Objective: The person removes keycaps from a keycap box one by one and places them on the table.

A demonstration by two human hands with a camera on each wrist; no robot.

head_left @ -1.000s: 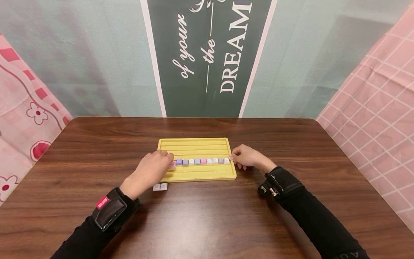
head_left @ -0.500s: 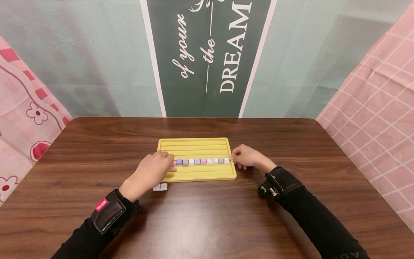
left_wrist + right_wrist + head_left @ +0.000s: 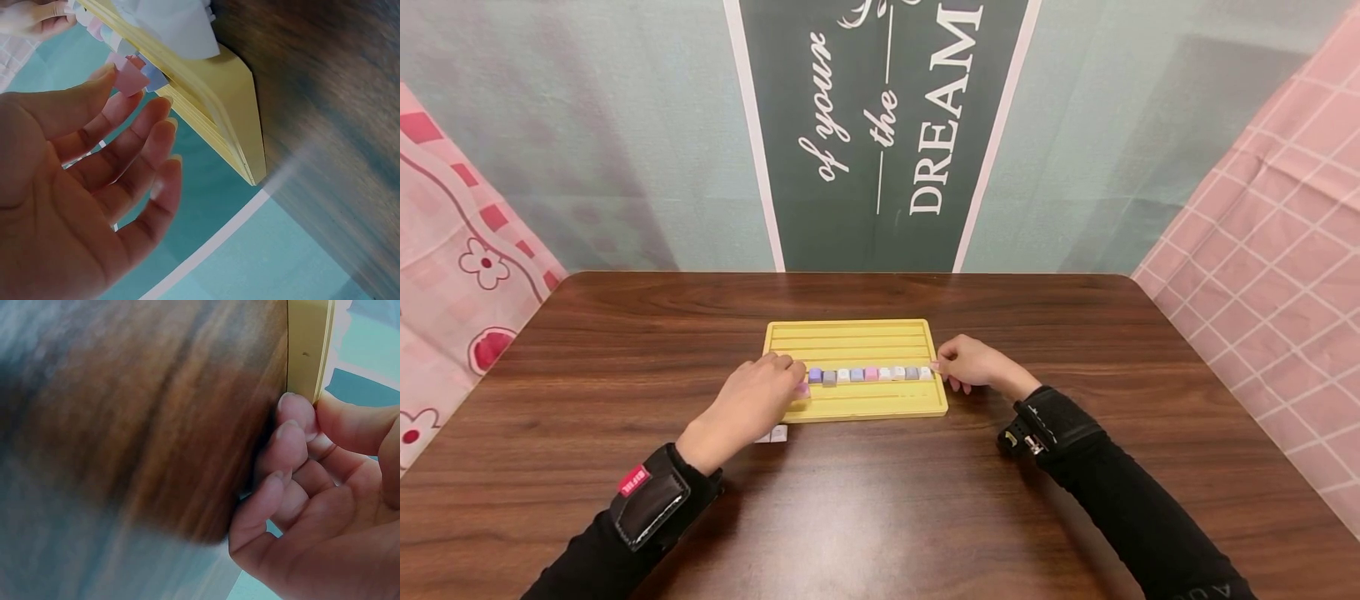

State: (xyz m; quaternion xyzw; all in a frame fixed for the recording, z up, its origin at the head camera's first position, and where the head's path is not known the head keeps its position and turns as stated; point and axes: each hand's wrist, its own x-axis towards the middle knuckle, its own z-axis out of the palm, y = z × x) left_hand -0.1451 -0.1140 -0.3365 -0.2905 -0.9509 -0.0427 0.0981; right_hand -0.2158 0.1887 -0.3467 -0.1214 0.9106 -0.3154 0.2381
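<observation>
A yellow ridged tray (image 3: pixel 850 331) lies on the table with a row of small keycaps (image 3: pixel 871 374) across it, in white, grey, pink and purple. At the row's left end my left hand (image 3: pixel 745 404) pinches a pink keycap (image 3: pixel 129 76) between thumb and index finger; its other fingers are loosely bent. A bluish keycap (image 3: pixel 155 76) sits just behind it in the left wrist view. At the tray's right edge, my right hand (image 3: pixel 976 364) grips the tray corner (image 3: pixel 306 353) between thumb and curled index finger.
White keycaps (image 3: pixel 778 433) lie on the brown wooden table (image 3: pixel 880 508) in front of the tray's left corner, partly hidden by the left hand. A printed cloth backdrop (image 3: pixel 880 242) hangs behind the table's far edge, with pink cloths at both sides.
My left hand has shifted slightly, and the pink keycap has come a little toward the front, below the row's line. The right hand and tray have stayed in place.
</observation>
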